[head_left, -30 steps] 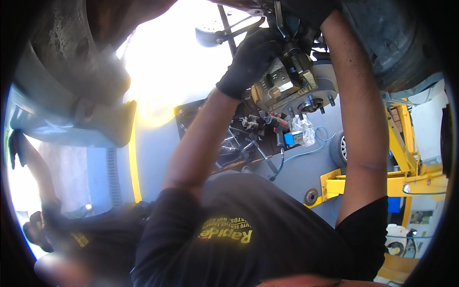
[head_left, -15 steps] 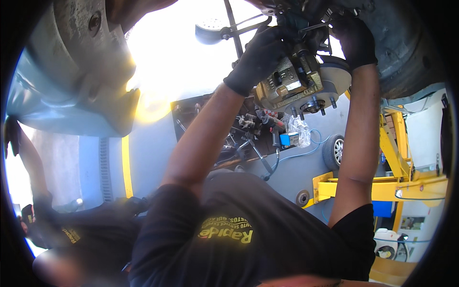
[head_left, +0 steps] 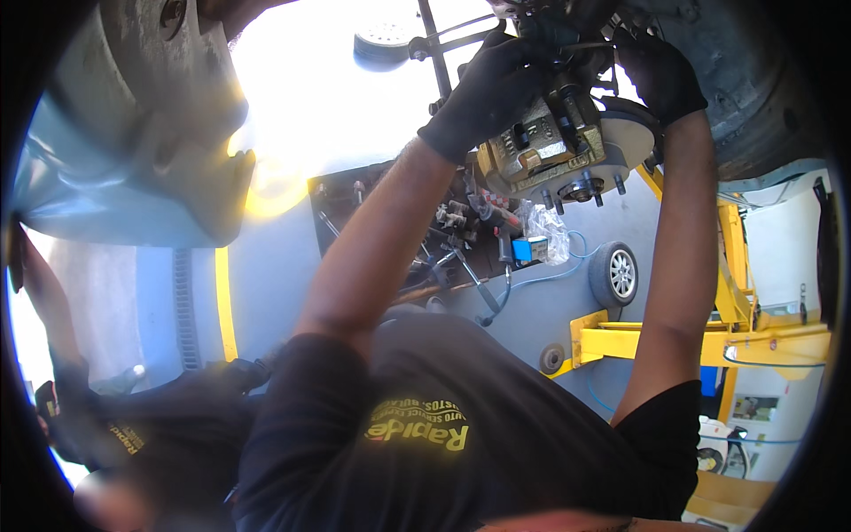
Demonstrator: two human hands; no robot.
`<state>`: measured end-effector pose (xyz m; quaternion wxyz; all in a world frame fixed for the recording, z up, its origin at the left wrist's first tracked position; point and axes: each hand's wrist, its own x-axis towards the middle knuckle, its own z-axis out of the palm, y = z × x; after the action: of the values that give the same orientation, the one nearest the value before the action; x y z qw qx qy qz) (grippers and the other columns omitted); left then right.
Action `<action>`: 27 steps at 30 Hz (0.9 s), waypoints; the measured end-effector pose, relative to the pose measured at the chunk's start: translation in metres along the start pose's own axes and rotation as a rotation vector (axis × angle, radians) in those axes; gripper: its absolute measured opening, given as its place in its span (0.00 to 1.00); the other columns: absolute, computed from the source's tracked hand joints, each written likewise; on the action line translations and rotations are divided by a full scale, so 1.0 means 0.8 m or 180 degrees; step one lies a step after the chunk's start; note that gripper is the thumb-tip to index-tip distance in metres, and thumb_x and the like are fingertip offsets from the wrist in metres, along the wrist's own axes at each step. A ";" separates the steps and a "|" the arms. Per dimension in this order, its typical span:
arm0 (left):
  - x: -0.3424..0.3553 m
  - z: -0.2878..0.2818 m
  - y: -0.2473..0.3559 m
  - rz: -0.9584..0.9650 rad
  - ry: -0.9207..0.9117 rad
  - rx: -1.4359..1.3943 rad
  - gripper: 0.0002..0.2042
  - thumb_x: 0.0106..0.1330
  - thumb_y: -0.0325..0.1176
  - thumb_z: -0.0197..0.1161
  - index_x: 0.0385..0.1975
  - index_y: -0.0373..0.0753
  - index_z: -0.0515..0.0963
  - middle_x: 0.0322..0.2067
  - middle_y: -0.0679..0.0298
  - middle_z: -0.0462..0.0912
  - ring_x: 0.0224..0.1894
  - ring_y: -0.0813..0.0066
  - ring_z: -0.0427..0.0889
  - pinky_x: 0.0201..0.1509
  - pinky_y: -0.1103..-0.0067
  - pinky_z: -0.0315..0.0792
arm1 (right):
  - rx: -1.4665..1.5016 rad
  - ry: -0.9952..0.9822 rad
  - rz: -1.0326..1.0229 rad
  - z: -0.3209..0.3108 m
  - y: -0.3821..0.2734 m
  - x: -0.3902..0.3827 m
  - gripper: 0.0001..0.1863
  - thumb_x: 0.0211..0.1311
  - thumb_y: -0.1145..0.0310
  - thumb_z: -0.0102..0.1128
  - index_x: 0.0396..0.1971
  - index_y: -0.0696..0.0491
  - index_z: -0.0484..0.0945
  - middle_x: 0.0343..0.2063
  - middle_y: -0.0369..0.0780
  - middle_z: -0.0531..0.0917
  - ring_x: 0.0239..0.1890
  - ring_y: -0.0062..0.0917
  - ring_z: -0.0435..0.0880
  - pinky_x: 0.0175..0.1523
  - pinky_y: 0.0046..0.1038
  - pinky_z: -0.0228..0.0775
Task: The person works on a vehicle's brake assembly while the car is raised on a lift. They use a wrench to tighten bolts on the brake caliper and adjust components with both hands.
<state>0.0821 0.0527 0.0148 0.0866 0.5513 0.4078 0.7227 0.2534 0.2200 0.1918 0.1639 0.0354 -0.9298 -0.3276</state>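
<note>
Overhead is a brake assembly with a gold-coloured caliper (head_left: pixel 532 146) beside a disc (head_left: pixel 625 137), with studs (head_left: pixel 585 188) on the hub. My gloved left hand (head_left: pixel 487 93) is closed at the upper left of the caliper, its fingertips curled among dark parts and partly hidden. A thin metal wrench (head_left: pixel 587 46) lies level above the caliper. My gloved right hand (head_left: pixel 663 75) is closed at the wrench's right end, beside the disc, with its fingertips among the suspension parts.
A car body panel (head_left: pixel 124 177) hangs at left, near a co-worker (head_left: pixel 168 426). Below are a dark tray (head_left: pixel 324 199) of tools, an air gun (head_left: pixel 501 230), a blue box (head_left: pixel 530 249) and a wheel (head_left: pixel 612 275). A yellow lift (head_left: pixel 647 341) stands at right.
Since a second ago my right hand has come down from the top edge to beside the disc, and the wrench has swung from upright to level. My left hand has shifted slightly right.
</note>
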 end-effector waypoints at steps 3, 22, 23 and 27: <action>0.001 0.002 -0.003 -0.0009 -0.0009 -0.0103 0.10 0.74 0.28 0.58 0.51 0.37 0.81 0.32 0.71 0.79 0.30 0.87 0.71 0.33 0.83 0.66 | 0.0404 -0.0032 -0.0106 -0.026 -0.016 0.000 0.35 0.43 0.54 0.82 0.54 0.50 0.84 0.47 0.41 0.87 0.47 0.39 0.87 0.53 0.38 0.80; -0.002 0.003 0.008 -0.0187 0.0078 -0.0519 0.11 0.72 0.28 0.60 0.51 0.39 0.81 0.39 0.71 0.82 0.36 0.86 0.75 0.38 0.84 0.68 | 0.3325 0.1198 0.1203 0.003 -0.005 0.116 0.17 0.78 0.68 0.51 0.63 0.54 0.72 0.46 0.38 0.82 0.45 0.20 0.83 0.43 0.24 0.78; -0.002 0.003 0.006 -0.0265 0.0021 -0.0663 0.11 0.72 0.28 0.60 0.51 0.39 0.81 0.39 0.71 0.82 0.36 0.85 0.75 0.38 0.84 0.68 | 0.3315 0.1057 0.1316 0.003 0.002 0.105 0.16 0.78 0.68 0.51 0.61 0.54 0.73 0.44 0.38 0.82 0.43 0.20 0.83 0.42 0.24 0.78; 0.000 0.003 0.001 -0.0516 0.0039 -0.0244 0.11 0.72 0.29 0.63 0.51 0.39 0.81 0.40 0.69 0.82 0.37 0.84 0.76 0.40 0.83 0.70 | 0.2360 0.0606 0.1286 0.021 0.033 0.047 0.13 0.75 0.68 0.55 0.55 0.52 0.79 0.41 0.39 0.85 0.41 0.25 0.85 0.42 0.28 0.78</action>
<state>0.0846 0.0534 0.0151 0.1635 0.5083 0.4236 0.7318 0.2132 0.2446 0.2066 0.2860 -0.0607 -0.9536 0.0721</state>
